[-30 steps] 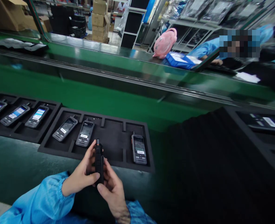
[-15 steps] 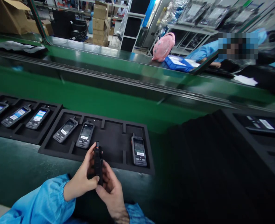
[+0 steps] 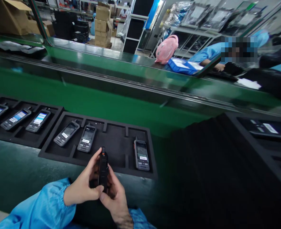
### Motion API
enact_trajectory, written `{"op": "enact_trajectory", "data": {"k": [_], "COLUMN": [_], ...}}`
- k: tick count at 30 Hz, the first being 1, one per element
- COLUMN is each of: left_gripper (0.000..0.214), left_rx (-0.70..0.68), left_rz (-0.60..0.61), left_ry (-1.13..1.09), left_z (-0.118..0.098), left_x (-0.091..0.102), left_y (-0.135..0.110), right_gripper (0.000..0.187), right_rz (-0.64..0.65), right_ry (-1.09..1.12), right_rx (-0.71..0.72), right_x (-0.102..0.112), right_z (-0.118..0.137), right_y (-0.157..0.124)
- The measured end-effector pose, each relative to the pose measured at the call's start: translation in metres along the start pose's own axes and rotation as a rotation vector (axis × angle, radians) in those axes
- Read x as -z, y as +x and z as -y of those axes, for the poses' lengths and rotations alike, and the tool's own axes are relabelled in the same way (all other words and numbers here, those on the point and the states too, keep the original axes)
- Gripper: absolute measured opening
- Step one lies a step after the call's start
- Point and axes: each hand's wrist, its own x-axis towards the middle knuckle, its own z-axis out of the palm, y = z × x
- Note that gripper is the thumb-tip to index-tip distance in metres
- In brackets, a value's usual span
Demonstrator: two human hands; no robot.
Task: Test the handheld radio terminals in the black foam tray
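Note:
Between my two hands a black handheld radio (image 3: 103, 170) stands on edge, its narrow side facing me and its stubby antenna upward. My left hand (image 3: 84, 186) grips it from the left, thumb low on its side. From the right, my right hand (image 3: 116, 197) closes round its lower part. Just beyond lies a black foam tray (image 3: 116, 143). In it rest a radio at the left (image 3: 67, 133), another radio beside it (image 3: 87, 138) and a radio at the right end (image 3: 141, 154), all with dark screens and white labels.
A second foam tray (image 3: 45, 140) at the left holds radios with lit screens. Stacked black trays (image 3: 202, 165) rise at the right, a device in the top one. Behind the ledge are a pink fan (image 3: 166, 49), a blue bin (image 3: 182, 66) and a co-worker's sleeve (image 3: 205, 52).
Both hands have shifted slightly right and down with the radio. It has turned a little, so more of its narrow side faces me.

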Motion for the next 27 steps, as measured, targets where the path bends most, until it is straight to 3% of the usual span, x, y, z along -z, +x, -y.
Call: {"op": "enact_trajectory", "data": {"k": [9,19,27], "left_gripper": [0.121,0.12,0.129], "left_rx": [-0.045,-0.058,0.083], "left_rz": [0.067,0.063,0.006], "left_ry": [0.04,0.048,0.025], "left_z": [0.0,0.003,-0.008], "left_x": [0.001,0.0,0.0], "left_y": [-0.004,-0.008,-0.001], "right_gripper": [0.103,0.094,0.092], "right_rz": [-0.01,0.041,0.077], "right_ry": [-0.036,-0.051,-0.009], "right_rx": [-0.008,0.05,-0.03], "right_x": [0.006,-0.011,-0.01], "right_z": [-0.008,0.032,0.031], "right_y": [-0.001,-0.001,0.0]}}
